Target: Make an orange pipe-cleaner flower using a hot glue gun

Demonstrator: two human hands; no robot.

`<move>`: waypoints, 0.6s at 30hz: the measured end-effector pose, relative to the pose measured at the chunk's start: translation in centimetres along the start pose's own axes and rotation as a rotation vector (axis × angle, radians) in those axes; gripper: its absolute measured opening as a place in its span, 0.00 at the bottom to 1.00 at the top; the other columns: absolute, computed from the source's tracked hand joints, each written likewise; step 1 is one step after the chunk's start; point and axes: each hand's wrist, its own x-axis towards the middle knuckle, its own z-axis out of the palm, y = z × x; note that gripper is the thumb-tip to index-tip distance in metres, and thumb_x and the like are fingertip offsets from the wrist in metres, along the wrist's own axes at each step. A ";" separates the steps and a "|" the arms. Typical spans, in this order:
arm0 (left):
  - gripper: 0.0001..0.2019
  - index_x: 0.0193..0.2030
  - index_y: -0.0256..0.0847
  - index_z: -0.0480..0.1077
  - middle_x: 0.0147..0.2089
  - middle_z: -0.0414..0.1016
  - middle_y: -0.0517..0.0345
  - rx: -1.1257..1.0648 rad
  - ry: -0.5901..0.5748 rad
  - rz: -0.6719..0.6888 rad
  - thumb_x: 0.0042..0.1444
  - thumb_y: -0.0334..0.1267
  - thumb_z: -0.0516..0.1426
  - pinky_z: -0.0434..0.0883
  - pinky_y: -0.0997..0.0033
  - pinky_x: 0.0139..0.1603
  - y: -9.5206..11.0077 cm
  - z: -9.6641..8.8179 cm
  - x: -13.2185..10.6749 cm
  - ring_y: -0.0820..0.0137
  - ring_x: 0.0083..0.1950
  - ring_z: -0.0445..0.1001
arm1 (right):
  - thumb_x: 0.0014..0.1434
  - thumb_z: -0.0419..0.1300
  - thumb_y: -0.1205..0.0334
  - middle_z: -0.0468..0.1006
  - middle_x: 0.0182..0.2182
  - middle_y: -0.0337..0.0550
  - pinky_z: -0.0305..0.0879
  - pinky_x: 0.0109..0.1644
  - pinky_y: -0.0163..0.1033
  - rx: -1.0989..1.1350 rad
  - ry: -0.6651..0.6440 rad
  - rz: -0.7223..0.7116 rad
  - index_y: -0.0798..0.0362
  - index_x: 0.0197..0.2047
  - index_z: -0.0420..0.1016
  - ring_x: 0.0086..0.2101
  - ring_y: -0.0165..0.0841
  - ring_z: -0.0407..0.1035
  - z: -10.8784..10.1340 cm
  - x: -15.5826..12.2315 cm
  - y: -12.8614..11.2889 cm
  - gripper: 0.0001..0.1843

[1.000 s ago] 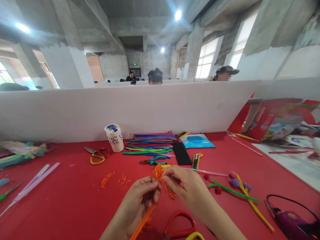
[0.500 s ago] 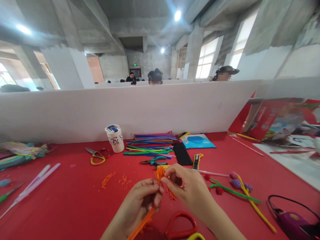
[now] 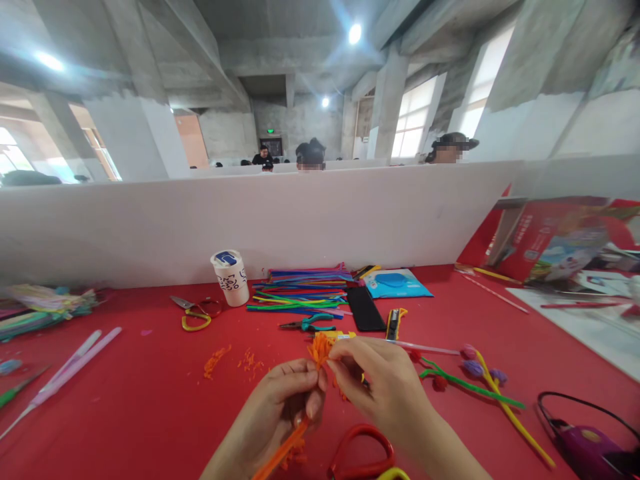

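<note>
Orange tuft (image 3: pixel 321 348), 1 piece, held above the bench (image 3: pixel 145 420) at the middle of the view, on the upper end of an orange stem (image 3: pixel 277 457) that slants down toward the near edge. Left hand (image 3: pixel 285 397): fingers closed around the stem, thumb uppermost, gripping just below the tuft. Right hand (image 3: pixel 383 380): thumb and forefinger pinched on the right edge of the tuft; the remaining fingers curled, partly hidden. Orange scraps (image 3: pixel 215 361), several small heaps, loose on the red surface left of the tuft, with more beneath the hands. Scissors, 2 pairs: red-and-yellow handles (image 3: pixel 364 430) between the forearms, blades out of sight; a second pair (image 3: pixel 193 313) lying farther off at left. White cup (image 3: pixel 231 280), 1, upright, dark lettering, near the partition (image 3: pixel 300 220). Coloured stems (image 3: pixel 300 288), a many-hued pile, right of the cup. Pliers (image 3: pixel 307 324), 1, teal handles, just in front of the pile. Black phone (image 3: pixel 366 309), 1, flat, beside the pile. Blue packet (image 3: pixel 399 283), 1, behind the phone. Yellow knife (image 3: pixel 393 324), 1, right of the phone. Green stem (image 3: pixel 470 385) and yellow stem (image 3: pixel 525 425), crossed, at right.
</note>
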 end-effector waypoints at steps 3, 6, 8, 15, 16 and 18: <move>0.05 0.23 0.34 0.70 0.13 0.61 0.64 0.009 -0.017 0.002 0.45 0.33 0.56 0.50 0.81 0.16 0.0 0.0 -0.1 0.81 0.14 0.54 | 0.54 0.51 0.70 0.69 0.21 0.35 0.53 0.26 0.31 0.036 -0.001 0.014 0.51 0.30 0.64 0.22 0.26 0.61 -0.1 0.0 -0.1 0.05; 0.05 0.23 0.34 0.70 0.13 0.61 0.64 0.052 -0.005 0.019 0.45 0.33 0.56 0.49 0.80 0.17 -0.1 0.2 -0.2 0.81 0.14 0.53 | 0.54 0.51 0.71 0.69 0.21 0.35 0.54 0.27 0.31 0.059 -0.004 0.031 0.51 0.31 0.63 0.22 0.26 0.61 -0.1 0.1 -0.2 0.05; 0.05 0.23 0.35 0.70 0.14 0.62 0.63 0.117 0.048 0.051 0.46 0.33 0.56 0.49 0.80 0.17 -0.2 0.3 -0.2 0.80 0.15 0.53 | 0.54 0.51 0.70 0.69 0.21 0.35 0.55 0.27 0.31 0.075 -0.001 0.027 0.51 0.31 0.63 0.22 0.26 0.61 -0.1 0.1 -0.2 0.05; 0.07 0.23 0.40 0.75 0.24 0.70 0.57 0.683 0.251 0.551 0.48 0.38 0.58 0.59 0.75 0.27 0.7 -0.4 -0.8 0.72 0.25 0.62 | 0.53 0.52 0.64 0.65 0.17 0.32 0.56 0.23 0.30 0.404 0.025 0.276 0.50 0.31 0.66 0.18 0.26 0.60 -1.8 0.2 -1.4 0.02; 0.07 0.25 0.41 0.76 0.26 0.71 0.55 0.731 0.238 0.612 0.48 0.38 0.58 0.61 0.74 0.30 0.8 -0.5 -1.0 0.69 0.28 0.65 | 0.53 0.52 0.64 0.64 0.16 0.32 0.55 0.22 0.30 0.466 -0.008 0.333 0.50 0.30 0.66 0.17 0.25 0.60 -2.0 0.2 -1.6 0.03; 0.06 0.28 0.43 0.78 0.30 0.74 0.52 0.754 0.201 0.688 0.48 0.38 0.59 0.63 0.71 0.36 1.1 -0.5 -1.3 0.64 0.34 0.68 | 0.52 0.53 0.63 0.62 0.14 0.30 0.53 0.19 0.30 0.597 -0.101 0.439 0.51 0.29 0.67 0.15 0.24 0.58 -2.0 0.3 -2.1 0.04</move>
